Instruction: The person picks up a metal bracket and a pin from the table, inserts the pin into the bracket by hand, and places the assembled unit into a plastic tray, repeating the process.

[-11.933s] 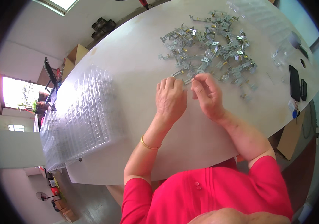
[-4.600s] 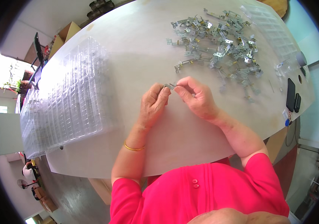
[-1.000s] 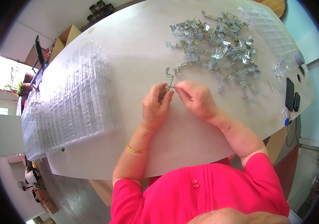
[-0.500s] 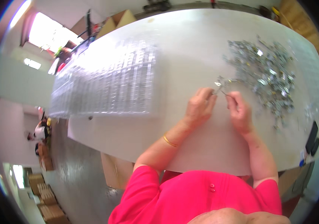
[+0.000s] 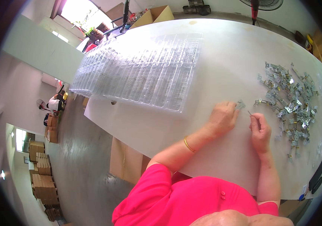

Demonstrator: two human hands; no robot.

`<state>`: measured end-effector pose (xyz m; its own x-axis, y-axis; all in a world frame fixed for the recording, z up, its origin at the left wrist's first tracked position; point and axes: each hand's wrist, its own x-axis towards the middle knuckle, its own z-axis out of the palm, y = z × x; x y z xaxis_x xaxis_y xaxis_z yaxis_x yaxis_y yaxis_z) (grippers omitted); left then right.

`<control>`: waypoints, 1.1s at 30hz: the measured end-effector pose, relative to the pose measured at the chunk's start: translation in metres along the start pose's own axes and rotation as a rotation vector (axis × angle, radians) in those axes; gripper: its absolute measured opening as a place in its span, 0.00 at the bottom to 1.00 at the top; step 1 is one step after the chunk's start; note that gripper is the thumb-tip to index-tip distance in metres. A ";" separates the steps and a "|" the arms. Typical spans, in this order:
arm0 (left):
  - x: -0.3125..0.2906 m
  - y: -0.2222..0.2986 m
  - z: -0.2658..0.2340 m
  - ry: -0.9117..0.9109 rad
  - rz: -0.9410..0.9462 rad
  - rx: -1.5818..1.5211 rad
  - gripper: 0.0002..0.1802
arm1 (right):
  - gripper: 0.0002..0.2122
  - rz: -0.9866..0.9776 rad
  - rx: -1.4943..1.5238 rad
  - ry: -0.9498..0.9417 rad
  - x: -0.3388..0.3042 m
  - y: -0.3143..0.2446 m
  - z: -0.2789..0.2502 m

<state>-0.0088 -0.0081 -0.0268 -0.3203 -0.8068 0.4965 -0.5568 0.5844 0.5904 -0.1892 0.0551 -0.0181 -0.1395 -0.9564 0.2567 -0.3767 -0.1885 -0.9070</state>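
My left hand (image 5: 223, 118) is closed with a small silvery metal bracket (image 5: 241, 104) pinched at its fingertips, a little above the white table. To its right, my right hand (image 5: 260, 132) is also closed, gripping a short thin metal rod (image 5: 249, 113) that points up toward the bracket without touching it. The rod's exact kind is too small to make out. Beyond my right hand lies a loose pile of similar small metal parts (image 5: 289, 109), some with yellowish bits. One strand of parts (image 5: 262, 101) reaches from the pile toward my hands.
Stacked clear plastic trays (image 5: 161, 86) with many compartments cover the table's left side. Dark flat objects (image 5: 316, 176) lie by the right edge of the white table (image 5: 213, 150). A cardboard box (image 5: 125, 160) stands below the front edge. A fan (image 5: 257, 7) stands beyond the table.
The view has turned left, so the table and its contents appear farther right and lower. Both hands stay near each other, the left still holding the bracket and the right the rod.
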 end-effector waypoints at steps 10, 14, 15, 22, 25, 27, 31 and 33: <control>0.001 0.005 -0.011 0.011 0.065 0.221 0.08 | 0.02 0.003 -0.006 -0.002 0.001 0.001 0.001; -0.005 -0.001 -0.007 -0.086 0.027 0.217 0.08 | 0.03 0.039 0.086 -0.002 0.000 0.010 0.000; -0.004 0.002 -0.011 -0.126 -0.004 0.188 0.08 | 0.03 0.075 0.154 0.005 0.000 0.013 -0.002; -0.005 0.056 -0.084 -0.086 -0.025 0.022 0.06 | 0.05 0.193 0.361 0.061 0.005 0.015 -0.005; 0.005 0.065 -0.138 -0.029 -0.032 -0.177 0.09 | 0.05 0.209 0.366 0.051 0.006 0.013 -0.008; 0.020 0.052 -0.173 0.046 -0.025 -0.076 0.08 | 0.05 0.212 0.366 0.060 0.006 0.014 -0.010; 0.059 -0.020 -0.240 0.176 -0.311 -0.043 0.06 | 0.05 0.246 0.356 0.057 0.006 0.017 -0.011; 0.076 -0.076 -0.280 0.294 -0.366 0.021 0.07 | 0.04 0.252 0.353 0.058 0.006 0.015 -0.010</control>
<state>0.2233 -0.0889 0.1443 0.1290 -0.8990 0.4184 -0.6087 0.2613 0.7491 -0.2051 0.0487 -0.0263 -0.2419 -0.9701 0.0217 0.0103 -0.0249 -0.9996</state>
